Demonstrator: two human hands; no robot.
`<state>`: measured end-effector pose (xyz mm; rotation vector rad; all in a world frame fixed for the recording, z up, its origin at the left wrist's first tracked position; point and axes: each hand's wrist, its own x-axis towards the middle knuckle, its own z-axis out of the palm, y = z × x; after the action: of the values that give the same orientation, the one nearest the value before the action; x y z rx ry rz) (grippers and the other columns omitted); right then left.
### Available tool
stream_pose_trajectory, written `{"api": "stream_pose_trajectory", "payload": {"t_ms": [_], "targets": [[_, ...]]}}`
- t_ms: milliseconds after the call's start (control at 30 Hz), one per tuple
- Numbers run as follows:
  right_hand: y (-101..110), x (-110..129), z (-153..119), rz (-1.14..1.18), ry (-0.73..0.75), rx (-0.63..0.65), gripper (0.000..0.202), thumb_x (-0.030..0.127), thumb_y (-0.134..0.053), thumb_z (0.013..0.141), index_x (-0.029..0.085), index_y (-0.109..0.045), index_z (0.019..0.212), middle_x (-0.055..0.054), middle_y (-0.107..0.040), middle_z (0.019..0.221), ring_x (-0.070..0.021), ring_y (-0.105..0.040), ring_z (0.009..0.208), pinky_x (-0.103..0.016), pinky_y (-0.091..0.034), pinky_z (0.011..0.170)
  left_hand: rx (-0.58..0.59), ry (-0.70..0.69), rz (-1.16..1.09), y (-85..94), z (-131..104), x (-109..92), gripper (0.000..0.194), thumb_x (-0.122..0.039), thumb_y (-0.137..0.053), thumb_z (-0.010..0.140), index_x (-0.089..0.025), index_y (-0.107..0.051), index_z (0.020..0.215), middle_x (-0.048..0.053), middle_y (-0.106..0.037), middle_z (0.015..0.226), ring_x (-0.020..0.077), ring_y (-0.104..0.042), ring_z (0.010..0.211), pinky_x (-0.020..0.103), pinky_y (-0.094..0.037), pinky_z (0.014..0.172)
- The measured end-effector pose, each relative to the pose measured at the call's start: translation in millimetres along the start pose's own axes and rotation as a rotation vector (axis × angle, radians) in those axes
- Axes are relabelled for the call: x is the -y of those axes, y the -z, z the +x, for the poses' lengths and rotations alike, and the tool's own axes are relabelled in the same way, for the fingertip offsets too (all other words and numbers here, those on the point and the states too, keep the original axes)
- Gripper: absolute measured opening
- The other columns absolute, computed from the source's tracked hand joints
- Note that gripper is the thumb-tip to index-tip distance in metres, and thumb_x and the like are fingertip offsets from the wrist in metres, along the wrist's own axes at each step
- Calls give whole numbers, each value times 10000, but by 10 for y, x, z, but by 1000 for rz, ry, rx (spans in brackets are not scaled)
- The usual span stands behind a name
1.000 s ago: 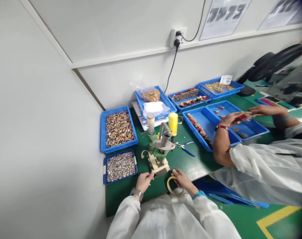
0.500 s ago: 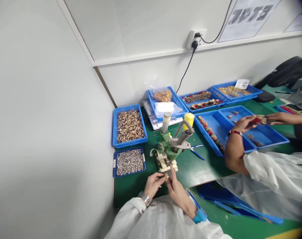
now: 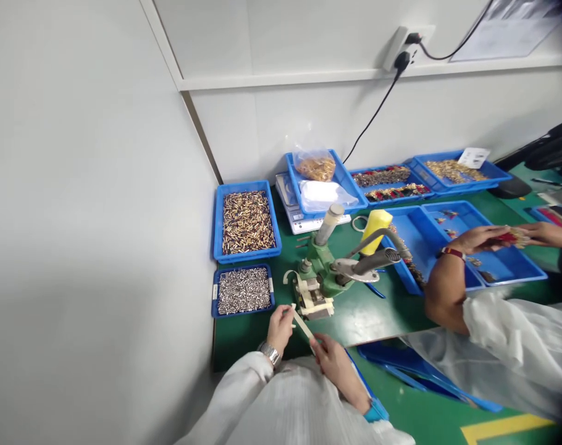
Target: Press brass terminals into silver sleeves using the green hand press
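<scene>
A strip of cream tape (image 3: 302, 324) is stretched between my two hands, just in front of the press. My left hand (image 3: 280, 329), with a metal watch at the wrist, pinches the strip's upper left end. At the lower right end, my right hand (image 3: 335, 364) has its fingers closed on the tape. The green hand press (image 3: 325, 262) stands beyond my hands, and similar cream strips cover parts of its base (image 3: 314, 300). A small curl of pale tape (image 3: 288, 275) sticks out at the press's left side.
Left of the press lie a tray of brass-coloured pins (image 3: 280, 238) and a tray of small silver parts (image 3: 215, 309). Behind it are a yellow object (image 3: 377, 225) and a bagged tray (image 3: 362, 204). To the right, a co-worker's hands (image 3: 480, 238) hold parts over a divided blue tray (image 3: 517, 278).
My hands have moved apart, and the tape between them, bunched up before, is now drawn out straight. My head view has shifted; the press's lever appears lower and further right.
</scene>
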<state>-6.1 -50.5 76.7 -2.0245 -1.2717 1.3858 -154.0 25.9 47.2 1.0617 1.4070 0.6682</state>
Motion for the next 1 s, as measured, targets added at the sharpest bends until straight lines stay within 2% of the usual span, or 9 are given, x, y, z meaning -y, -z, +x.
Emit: {"api": "stream_pose_trajectory", "payload": {"t_ms": [67, 167, 267, 367, 500, 600, 700, 867, 1000], "targets": [[37, 11, -2, -43, 29, -11, 460, 497, -383, 936, 153, -658, 1070, -70, -664, 692, -242, -660, 700, -304, -452, 644, -26, -33, 59, 132, 60, -14, 609, -726, -456, 832, -165, -635, 985, -14, -514, 660, 109, -478, 549, 214, -368, 502], [61, 80, 39, -142, 65, -110, 369, 441, -388, 959, 194, -662, 957, -73, -712, 778, -229, -674, 740, -286, -427, 658, -88, -101, 143, 333, 130, -98, 616, -666, -381, 905, -175, -607, 1201, 1, -534, 694, 150, -525, 645, 251, -417, 604], [39, 178, 88, -309, 50, -139, 318, 360, -373, 985, 201, -649, 986, -79, -737, 824, -224, -696, 751, -276, -396, 644, 144, -268, 357, 400, 179, -239, 572, -589, -454, 927, -248, -531, 1379, -39, -501, 645, 136, -481, 611, 246, -397, 625], [11, 260, 104, -474, 40, -125, 298, 298, -368, 997, 200, -642, 1062, -96, -749, 853, -231, -716, 773, -268, -370, 613, 479, -460, 623, 340, 259, -372, 343, -496, -653, 852, -299, -724, 1123, -19, -555, 734, 144, -513, 756, 242, -402, 711], [-2, 289, 112, -409, 46, -132, 301, 334, -393, 998, 215, -667, 1039, -89, -751, 853, -238, -724, 801, -261, -406, 623, 579, -494, 761, 301, 424, -461, 160, -381, -702, 838, -252, -766, 770, 19, -579, 836, 177, -492, 918, 267, -393, 815], [-12, 274, 146, -127, -1, -94, 393, 428, -411, 986, 181, -636, 1193, -54, -704, 676, -224, -698, 625, -265, -453, 560, 603, -460, 854, 337, 563, -489, 149, -366, -698, 840, -250, -762, 771, 19, -590, 863, 177, -484, 925, 273, -393, 823], [-26, 275, 207, 159, -155, -22, 612, 513, -416, 965, 117, -435, 1431, 33, -577, 493, -205, -596, 400, -261, -418, 384, 586, -398, 946, 358, 726, -529, 161, -383, -698, 826, -254, -762, 755, 22, -604, 845, 187, -498, 910, 281, -404, 782], [-43, 321, 371, 266, -272, 37, 418, 441, -438, 965, 137, -598, 1204, 32, -565, 478, -186, -614, 401, -222, -420, 337, 513, -334, 1078, 286, 1050, -629, 161, -393, -721, 764, -244, -752, 712, 55, -627, 832, 245, -525, 937, 314, -418, 736], [-77, 317, 529, 269, -351, 4, 350, 425, -438, 971, 143, -592, 1110, 34, -555, 466, -191, -623, 404, -222, -435, 332, 472, -327, 1151, 163, 1256, -650, 180, -357, -708, 761, -210, -721, 659, 93, -626, 840, 285, -522, 1014, 342, -426, 770]]}}
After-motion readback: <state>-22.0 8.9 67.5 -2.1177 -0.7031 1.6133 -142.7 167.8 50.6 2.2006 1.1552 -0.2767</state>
